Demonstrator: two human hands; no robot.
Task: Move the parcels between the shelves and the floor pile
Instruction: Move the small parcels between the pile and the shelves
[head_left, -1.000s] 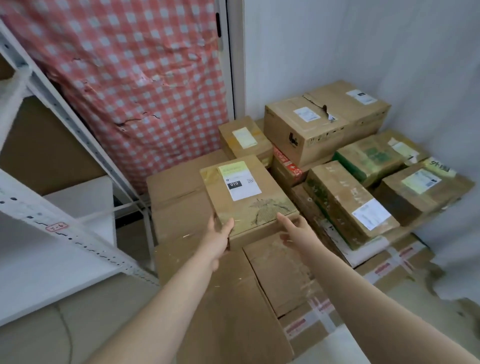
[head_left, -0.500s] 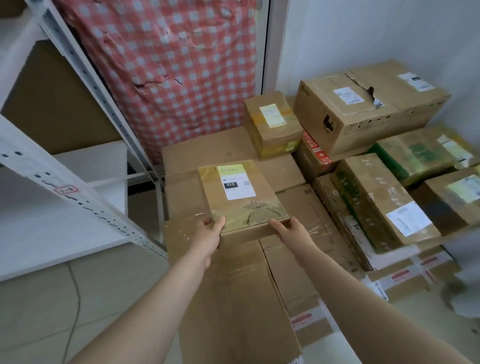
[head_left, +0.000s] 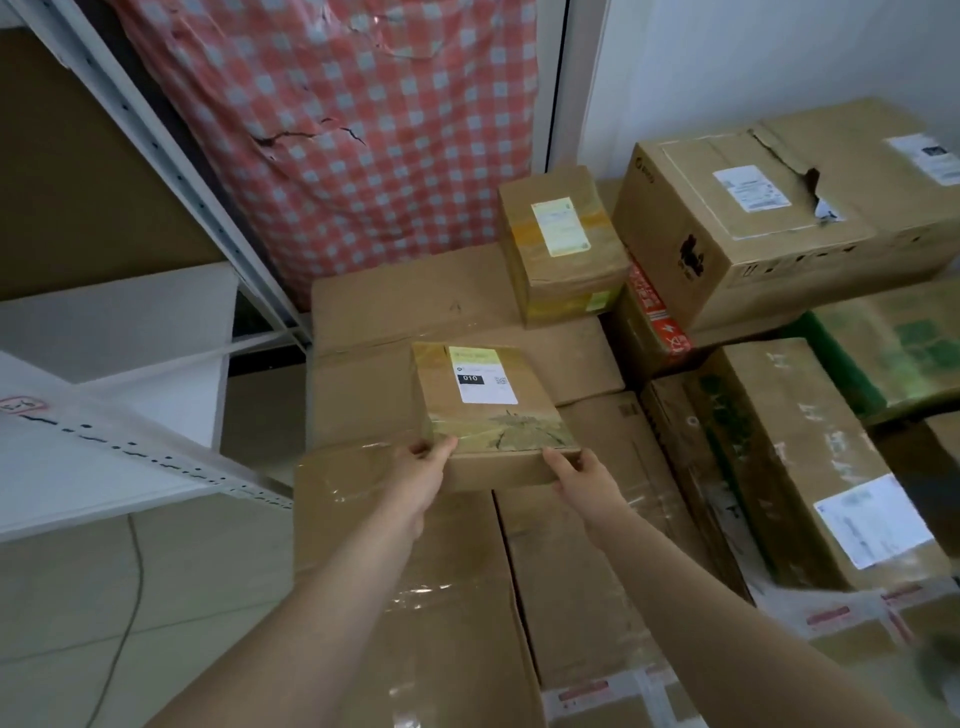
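Head view: 1 small parcel (head_left: 488, 410) w/ "010" label, on or just above flat cartons (head_left: 415, 571) of floor pile, can't tell which. Long axis runs away from person. L hand (head_left: 423, 467) grips near-left corner, R hand (head_left: 584, 475) near-right corner; both equally near. Metal shelf (head_left: 104, 467) to the left.

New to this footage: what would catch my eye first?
A small parcel labelled 010 is centre frame, gripped at its near corners by the left hand and right hand, over flat cartons. A red checked cloth hangs behind; stacked boxes crowd the right, white shelving the left.
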